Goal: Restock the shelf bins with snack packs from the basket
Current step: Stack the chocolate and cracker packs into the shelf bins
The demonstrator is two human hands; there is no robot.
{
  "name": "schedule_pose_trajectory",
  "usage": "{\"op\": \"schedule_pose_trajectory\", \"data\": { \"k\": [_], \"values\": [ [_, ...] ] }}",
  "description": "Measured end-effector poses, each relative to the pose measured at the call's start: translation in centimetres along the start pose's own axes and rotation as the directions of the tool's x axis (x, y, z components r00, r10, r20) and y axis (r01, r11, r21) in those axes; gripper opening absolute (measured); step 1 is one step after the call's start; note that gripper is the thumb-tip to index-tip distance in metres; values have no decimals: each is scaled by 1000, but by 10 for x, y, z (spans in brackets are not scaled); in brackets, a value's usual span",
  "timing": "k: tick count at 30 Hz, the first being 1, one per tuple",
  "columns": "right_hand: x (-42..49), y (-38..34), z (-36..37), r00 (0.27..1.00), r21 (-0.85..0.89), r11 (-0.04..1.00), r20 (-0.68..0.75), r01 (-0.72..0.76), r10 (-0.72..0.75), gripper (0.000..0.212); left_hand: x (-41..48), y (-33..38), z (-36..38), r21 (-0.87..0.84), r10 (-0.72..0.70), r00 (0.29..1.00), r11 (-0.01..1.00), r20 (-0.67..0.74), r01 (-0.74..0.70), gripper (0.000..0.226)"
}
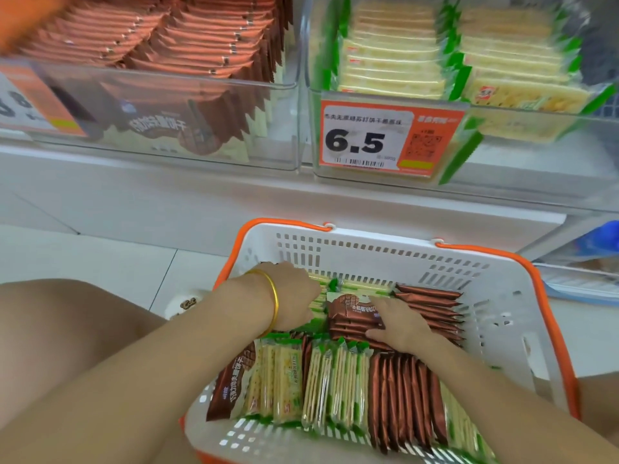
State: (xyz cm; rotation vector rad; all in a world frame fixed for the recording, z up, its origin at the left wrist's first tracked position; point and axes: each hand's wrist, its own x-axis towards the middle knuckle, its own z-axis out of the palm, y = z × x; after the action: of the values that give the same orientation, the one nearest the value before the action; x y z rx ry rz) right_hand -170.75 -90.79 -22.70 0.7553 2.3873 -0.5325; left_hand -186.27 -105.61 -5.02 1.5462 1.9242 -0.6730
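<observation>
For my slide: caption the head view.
Left hand and right hand reach into the basket of packs, below two stocked bins.

We see bright, even light, with shadows soft and faint. Pale glare streaks the clear bin front (150, 95) at ten o'clock. The shelf front (234, 192) bows toward three o'clock, and the brown packs (201, 38) at eleven blur softly.

This is a shop, probably a small grocery: clear shelf bins (167, 77) hold rows of sealed snack packs (207, 45), an orange price tag (385, 139) reads 6.5 above a barcode and QR code, and a white, orange-handled shopping basket (368, 241) sits over a tiled floor (100, 259).
</observation>
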Motion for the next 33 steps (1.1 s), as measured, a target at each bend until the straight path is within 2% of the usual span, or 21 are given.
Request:
{"op": "schedule_pose_trajectory", "data": {
  "k": [4, 7, 10, 15, 17, 19, 22, 25, 27, 30, 33],
  "values": [
    [-1, -1, 12, 999, -94, 996, -55, -3, -2, 70, 4, 6, -6, -3, 19, 1000, 1000, -7, -19, 40],
    [-3, -5, 8, 994, -176, 984, -98, 25, -43, 45, 6, 9, -9, -18, 28, 1000, 999, -12, -28, 40],
    [-8, -3, 5, 989, -134, 991, -137, 27, -46, 30, 6, 11, -10, -37, 28, 1000, 999, -12, -29, 41],
    [-11, -4, -1, 998, -85, 996, -63, 16, -21, 30, 4, 7, -6, -51, -4, 1000, 999, 11, 4, 44],
    [-13, -13, -2, 992, -110, 994, -115, 31, -43, 28, 3, 4, -3, -58, -18, 1000, 998, 13, 19, 44],
    [-14, -28, -1, 978, -95, 987, -155, 126, -140, 29, 1, 1, 0, -60, -22, 1000, 998, 10, 22, 43],
    [-14, -50, 6, 940, -22, 942, -52, 336, -336, 40, 0, 0, 5, -69, -27, 999, 997, 20, 28, 45],
    [-18, -60, 22, 907, -188, 887, 75, 421, -415, 53, -1, 2, 7, -67, -34, 999, 997, 12, 34, 45],
    [-21, -63, 32, 898, -264, 859, 105, 439, -426, 50, -1, 3, 8, -68, -30, 1000, 997, 6, 30, 45],
    [-23, -70, 36, 913, -220, 890, 1, 399, -408, 39, -2, 4, 8, -71, -22, 1000, 997, -1, 22, 44],
    [-24, -73, 34, 908, -138, 903, -54, 406, -416, 37, -1, 4, 7, -77, -23, 1000, 997, -2, 23, 43]
  ]
}}
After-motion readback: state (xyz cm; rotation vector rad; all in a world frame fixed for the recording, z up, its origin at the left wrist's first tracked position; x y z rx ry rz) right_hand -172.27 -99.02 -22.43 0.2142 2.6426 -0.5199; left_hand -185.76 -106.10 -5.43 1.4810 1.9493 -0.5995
